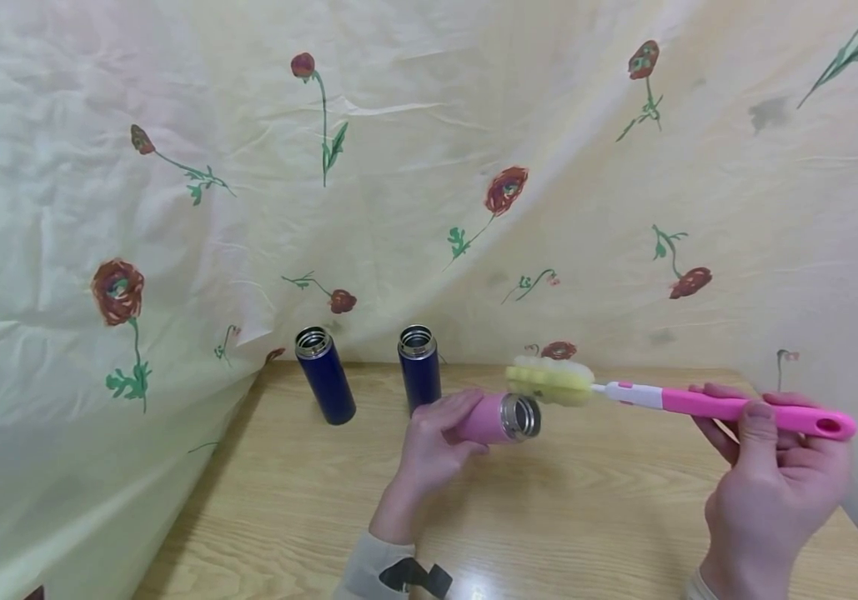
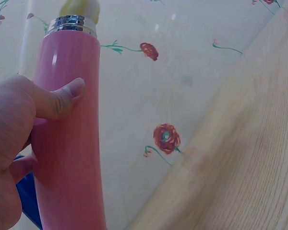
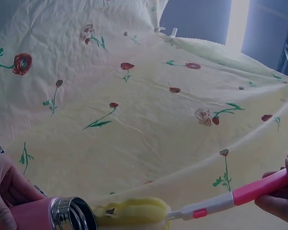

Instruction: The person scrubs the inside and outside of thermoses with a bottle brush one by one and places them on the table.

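My left hand [image 1: 436,442] grips a pink thermos bottle [image 1: 484,419], tilted on its side with its uncapped steel mouth facing right. In the left wrist view the thumb lies along the pink bottle [image 2: 69,139]. My right hand [image 1: 777,483] holds a bottle brush [image 1: 706,404] by its pink handle, thumb on top. The yellow and white sponge head [image 1: 552,382] points left, close to the bottle's mouth. In the right wrist view the sponge head [image 3: 134,212] sits just beside the steel rim [image 3: 74,214]; whether they touch I cannot tell.
Two dark blue bottles without caps stand on the wooden table [image 1: 286,500]: one blue bottle [image 1: 328,383] at the back left, another blue bottle [image 1: 421,375] right behind my left hand. A cream cloth [image 1: 398,233] with red flowers hangs around the table's back and sides.
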{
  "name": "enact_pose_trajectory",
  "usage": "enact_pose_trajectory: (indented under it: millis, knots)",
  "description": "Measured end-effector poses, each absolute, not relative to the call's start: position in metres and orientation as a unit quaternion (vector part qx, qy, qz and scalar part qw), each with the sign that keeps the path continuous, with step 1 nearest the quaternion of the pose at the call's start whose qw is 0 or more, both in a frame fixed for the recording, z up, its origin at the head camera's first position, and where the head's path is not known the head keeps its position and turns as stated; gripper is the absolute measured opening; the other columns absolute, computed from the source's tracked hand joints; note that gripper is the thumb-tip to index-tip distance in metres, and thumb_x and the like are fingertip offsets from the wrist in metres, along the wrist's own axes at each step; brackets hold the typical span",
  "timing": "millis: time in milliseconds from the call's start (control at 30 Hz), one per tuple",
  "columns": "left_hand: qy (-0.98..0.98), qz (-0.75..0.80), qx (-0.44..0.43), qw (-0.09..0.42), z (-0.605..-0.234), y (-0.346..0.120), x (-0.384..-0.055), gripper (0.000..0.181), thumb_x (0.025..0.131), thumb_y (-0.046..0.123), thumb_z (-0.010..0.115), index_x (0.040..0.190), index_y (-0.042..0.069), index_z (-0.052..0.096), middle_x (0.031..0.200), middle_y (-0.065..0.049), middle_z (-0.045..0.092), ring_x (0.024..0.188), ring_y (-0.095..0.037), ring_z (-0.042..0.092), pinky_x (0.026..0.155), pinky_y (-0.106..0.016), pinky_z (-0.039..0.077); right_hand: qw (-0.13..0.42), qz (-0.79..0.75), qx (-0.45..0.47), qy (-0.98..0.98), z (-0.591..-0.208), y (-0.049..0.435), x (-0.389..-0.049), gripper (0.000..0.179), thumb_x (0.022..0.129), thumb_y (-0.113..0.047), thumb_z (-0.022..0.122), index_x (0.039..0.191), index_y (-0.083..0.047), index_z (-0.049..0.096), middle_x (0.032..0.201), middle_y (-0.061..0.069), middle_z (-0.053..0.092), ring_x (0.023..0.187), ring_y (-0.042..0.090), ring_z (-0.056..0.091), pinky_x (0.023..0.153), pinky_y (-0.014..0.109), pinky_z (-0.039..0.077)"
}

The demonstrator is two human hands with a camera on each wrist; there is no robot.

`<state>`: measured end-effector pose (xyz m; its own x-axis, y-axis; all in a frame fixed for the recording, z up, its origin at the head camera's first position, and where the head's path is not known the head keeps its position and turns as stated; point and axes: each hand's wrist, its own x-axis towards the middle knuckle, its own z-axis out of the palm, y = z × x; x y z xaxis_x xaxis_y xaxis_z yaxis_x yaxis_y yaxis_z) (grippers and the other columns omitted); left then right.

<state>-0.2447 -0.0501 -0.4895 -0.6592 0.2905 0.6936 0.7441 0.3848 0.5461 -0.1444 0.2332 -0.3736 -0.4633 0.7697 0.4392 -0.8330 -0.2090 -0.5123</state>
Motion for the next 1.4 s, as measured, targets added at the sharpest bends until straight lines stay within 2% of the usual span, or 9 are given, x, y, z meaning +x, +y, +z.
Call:
enact_pose_trajectory:
  millis: [367,567,700,933,1167,1400]
  knots:
    - [-0.798,-0.449,-0.309,0.258,-0.4902,-0.0501,-0.2469,0.076,0.065,0.003,0.1,0.137,0.006,0.073,0.138,-0.008,0.071,0.129,-0.025,0.068,0.114,-0.054,0.049,0.511,0.774,0.034,-0.373,-0.3729,0.2352,-0.1442,0.02,0.095,0.006,0.074,0.105,0.013,0.059,0.093,0.037,0.073,0.082,0.038,0.079,0.072,0.043,0.062]
    - [-0.803,-0.438,-0.305,0.265,-0.4916,-0.0498,-0.245,0.078,0.064,0.005,0.101,0.138,0.007,0.072,0.138,-0.011,0.07,0.129,-0.025,0.068,0.111,-0.057,0.05,0.519,0.772,0.01,-0.367,-0.3752,0.2383,-0.1416,0.025,0.09,0.006,0.08,0.102,0.014,0.06,0.093,0.039,0.072,0.08,0.038,0.078,0.069,0.044,0.062]
    - [-0.801,-0.457,-0.294,0.252,-0.49,-0.0493,-0.2438,0.077,0.066,0.003,0.1,0.138,0.008,0.073,0.139,-0.008,0.071,0.129,-0.025,0.067,0.113,-0.052,0.05,0.517,0.767,-0.004,-0.379,-0.3763,0.2395,-0.1394,0.026,0.09,0.005,0.081,0.104,0.013,0.061,0.094,0.038,0.072,0.081,0.037,0.078,0.071,0.043,0.062]
    - [-0.786,-0.552,-0.212,0.181,-0.4894,-0.0492,-0.2403,0.078,0.07,-0.004,0.097,0.142,0.01,0.071,0.141,-0.005,0.069,0.134,-0.028,0.063,0.114,-0.043,0.049,0.5,0.76,-0.003,-0.415,-0.3753,0.2362,-0.1373,0.023,0.091,0.005,0.078,0.104,0.014,0.062,0.092,0.034,0.075,0.08,0.033,0.079,0.074,0.041,0.062]
    - [-0.788,-0.553,-0.2,0.185,-0.4906,-0.0472,-0.2411,0.078,0.069,-0.002,0.097,0.142,0.01,0.07,0.141,-0.008,0.069,0.134,-0.029,0.064,0.115,-0.044,0.048,0.496,0.746,-0.011,-0.444,-0.3747,0.2348,-0.1373,0.018,0.093,0.006,0.075,0.106,0.012,0.064,0.093,0.031,0.076,0.081,0.031,0.08,0.074,0.039,0.062]
    - [-0.79,-0.559,-0.181,0.175,-0.4907,-0.0451,-0.2415,0.08,0.069,-0.005,0.096,0.143,0.01,0.07,0.142,-0.007,0.069,0.134,-0.027,0.063,0.116,-0.042,0.047,0.503,0.755,0.029,-0.42,-0.3748,0.2335,-0.1392,0.019,0.09,0.012,0.075,0.104,0.018,0.063,0.091,0.033,0.075,0.08,0.032,0.08,0.071,0.039,0.063]
